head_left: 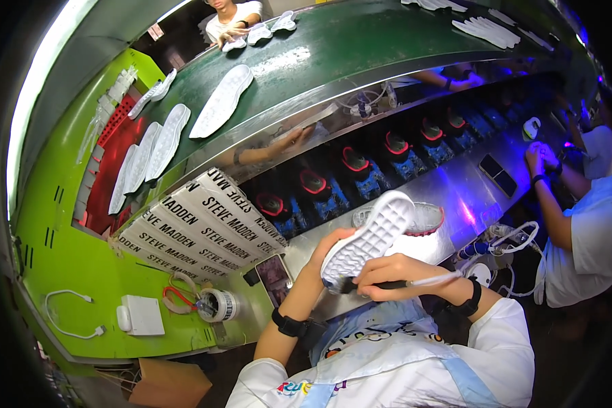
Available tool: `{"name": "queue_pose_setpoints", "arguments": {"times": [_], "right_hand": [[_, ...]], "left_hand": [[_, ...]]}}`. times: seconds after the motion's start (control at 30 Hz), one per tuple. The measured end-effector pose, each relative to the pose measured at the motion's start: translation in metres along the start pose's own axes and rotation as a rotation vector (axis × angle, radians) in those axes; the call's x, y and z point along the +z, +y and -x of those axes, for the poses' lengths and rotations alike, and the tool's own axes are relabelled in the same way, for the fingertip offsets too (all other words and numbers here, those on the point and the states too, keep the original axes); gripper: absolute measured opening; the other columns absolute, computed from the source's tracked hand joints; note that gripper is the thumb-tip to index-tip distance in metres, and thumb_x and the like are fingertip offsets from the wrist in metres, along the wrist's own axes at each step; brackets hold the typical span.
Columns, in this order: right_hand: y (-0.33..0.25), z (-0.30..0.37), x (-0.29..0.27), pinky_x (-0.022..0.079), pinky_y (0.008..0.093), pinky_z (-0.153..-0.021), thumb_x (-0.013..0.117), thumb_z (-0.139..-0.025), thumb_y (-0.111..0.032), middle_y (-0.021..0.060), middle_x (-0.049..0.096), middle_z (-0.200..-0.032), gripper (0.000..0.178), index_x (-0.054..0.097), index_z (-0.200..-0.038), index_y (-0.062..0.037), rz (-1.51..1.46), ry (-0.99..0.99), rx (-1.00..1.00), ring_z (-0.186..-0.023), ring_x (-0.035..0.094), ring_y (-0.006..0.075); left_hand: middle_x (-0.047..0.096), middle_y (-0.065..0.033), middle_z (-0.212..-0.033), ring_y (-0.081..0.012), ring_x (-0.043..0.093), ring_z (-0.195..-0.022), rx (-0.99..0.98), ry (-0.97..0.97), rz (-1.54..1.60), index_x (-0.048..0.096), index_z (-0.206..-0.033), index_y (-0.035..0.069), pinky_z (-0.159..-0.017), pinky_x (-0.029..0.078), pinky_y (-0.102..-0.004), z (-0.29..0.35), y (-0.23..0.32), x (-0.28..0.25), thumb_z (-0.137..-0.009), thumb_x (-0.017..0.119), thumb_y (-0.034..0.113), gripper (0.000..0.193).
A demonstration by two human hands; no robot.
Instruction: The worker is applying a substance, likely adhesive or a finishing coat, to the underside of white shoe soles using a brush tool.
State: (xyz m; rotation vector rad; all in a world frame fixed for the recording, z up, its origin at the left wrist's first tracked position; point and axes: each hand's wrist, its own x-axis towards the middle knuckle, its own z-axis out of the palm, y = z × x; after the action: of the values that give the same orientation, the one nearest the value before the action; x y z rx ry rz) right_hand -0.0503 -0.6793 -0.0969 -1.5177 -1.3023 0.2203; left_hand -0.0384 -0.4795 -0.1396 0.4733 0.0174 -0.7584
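Observation:
A white shoe sole (372,239) with a grid-like pattern of hollows stands tilted in front of my body. My left hand (326,250) is closed around its left edge. My right hand (387,273) grips a brush (434,279) with a pale handle, and its dark bristles meet the sole's lower end. Just behind the sole, a light grey shoe (425,219) with red-pink trim lies on the metal ledge (459,228), partly hidden by the sole.
Shoes with red-edged openings (355,159) line a dark conveyor. Beyond it, white soles (223,102) lie on a green belt (306,64). Left are a printed box (204,224), phone (274,280) and white pot (219,305). A co-worker (581,224) is at right, another person (232,20) across the belt.

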Motion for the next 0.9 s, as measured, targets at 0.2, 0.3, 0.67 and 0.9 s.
{"name": "queue_pose_setpoints", "arguments": {"times": [0.2,0.3,0.67,0.9], "right_hand": [[0.004,-0.001,-0.011,0.047,0.0286,-0.063,0.058,-0.084,-0.008,0.0087,0.063,-0.079,0.011,0.065,-0.087,0.0002,-0.026,0.050,-0.016,-0.070,0.061,0.0170],[0.014,0.015,-0.028,0.047,0.0272,-0.066,0.058,-0.083,-0.007,0.0093,0.065,-0.082,0.011,0.065,-0.087,0.0003,0.008,-0.109,0.150,-0.072,0.062,0.0172],[0.021,0.019,-0.058,0.045,0.0223,-0.047,0.056,-0.084,-0.009,0.0084,0.064,-0.066,0.020,0.067,-0.074,0.0034,-0.141,0.576,0.477,-0.051,0.059,0.0109],[0.038,-0.004,0.006,0.046,0.0270,-0.049,0.059,-0.078,-0.001,0.0143,0.064,-0.075,0.007,0.066,-0.078,-0.0014,0.730,0.677,-0.199,-0.054,0.060,0.0206]], "left_hand": [[0.064,-0.0118,-0.101,-0.0164,0.063,-0.082,-0.150,0.394,-0.373,0.057,-0.116,0.000,-0.070,0.050,-0.0243,-0.004,0.008,0.031,-0.083,0.058,0.027,0.043],[0.065,-0.0098,-0.097,-0.0136,0.063,-0.079,-0.089,0.427,-0.721,0.060,-0.115,0.001,-0.069,0.050,-0.0235,-0.001,0.007,0.015,-0.083,0.058,0.028,0.042],[0.063,-0.0148,-0.105,-0.0215,0.064,-0.086,0.217,0.377,-0.302,0.047,-0.126,-0.002,-0.074,0.054,-0.0349,0.008,-0.022,-0.007,-0.089,0.046,0.027,0.047],[0.049,-0.0203,-0.127,-0.0331,0.054,-0.109,0.518,0.120,0.378,0.038,-0.132,-0.001,-0.092,0.046,-0.0427,-0.017,-0.059,-0.003,-0.089,0.035,0.039,0.058]]}}
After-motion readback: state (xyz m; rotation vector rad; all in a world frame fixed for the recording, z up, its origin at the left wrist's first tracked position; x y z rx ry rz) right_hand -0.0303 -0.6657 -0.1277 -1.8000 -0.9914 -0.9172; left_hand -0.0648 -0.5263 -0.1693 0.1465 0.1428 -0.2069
